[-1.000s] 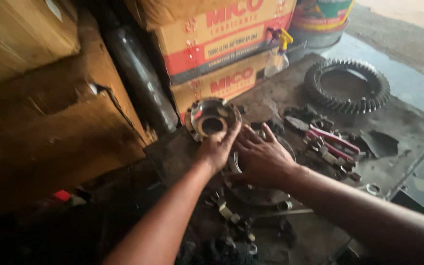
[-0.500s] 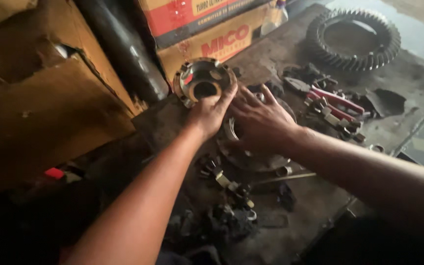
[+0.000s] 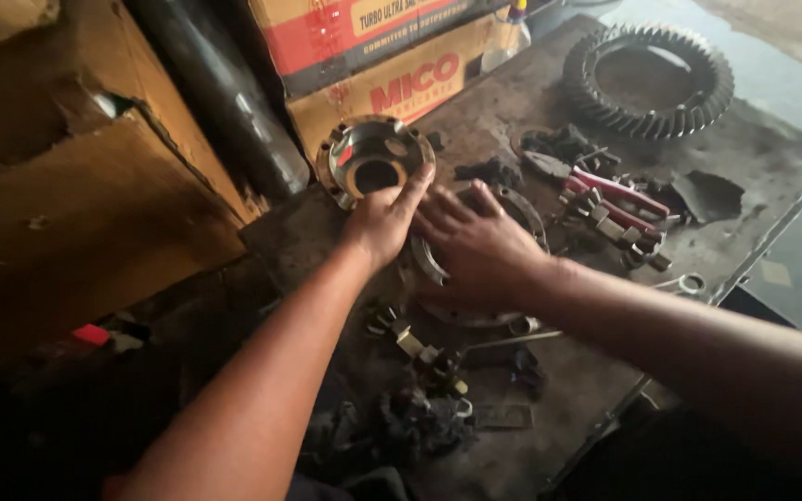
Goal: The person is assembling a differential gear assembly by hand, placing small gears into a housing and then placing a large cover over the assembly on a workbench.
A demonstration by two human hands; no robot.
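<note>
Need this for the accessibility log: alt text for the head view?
Two bare hands, left hand and right hand, press on a round grey metal flanged housing on a greasy dark metal workbench, beside a large toothed steel ring gear.

Light is dim and uneven: daylight falls from the upper right, past the fingertips of the right hand point(image 3: 480, 246), brightening the pale floor and the ring gear point(image 3: 647, 79) there. Toward the wrists and below them the scene sinks into deep shadow, and small parts on the workbench point(image 3: 772, 172) under the forearms are hard to tell apart. The metal hub point(image 3: 370, 158) just beyond the left hand point(image 3: 384, 221) catches a soft glare on its rim. Overall the picture is soft and slightly smeared (motion blur, most likely). The cardboard boxes point(image 3: 85, 176) left of the fingers look flat and murky.
</note>
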